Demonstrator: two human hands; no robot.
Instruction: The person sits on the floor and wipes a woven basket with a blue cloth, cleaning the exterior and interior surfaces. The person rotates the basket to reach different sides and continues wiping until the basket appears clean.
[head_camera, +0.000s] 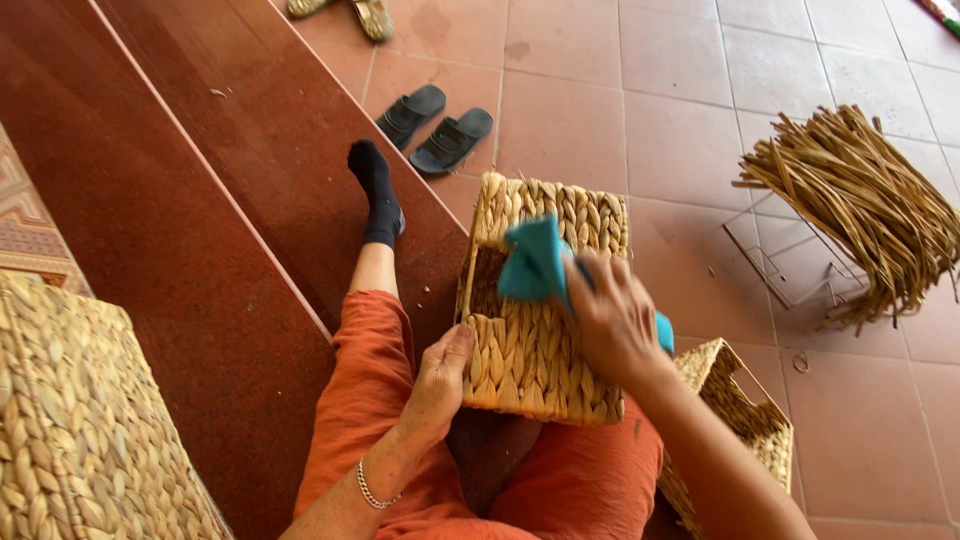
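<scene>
A woven straw basket rests on my lap, its side facing up, with a handle slot near its left edge. My left hand grips the basket's near left corner, thumb on the weave. My right hand presses a teal cloth against the basket's upper side. I sit on a dark red step in orange trousers, one leg stretched out in a black sock.
A second woven basket stands on the tiled floor by my right knee. A bundle of dried straw lies at right beside a wire frame. Black sandals sit ahead. Another woven piece fills the lower left.
</scene>
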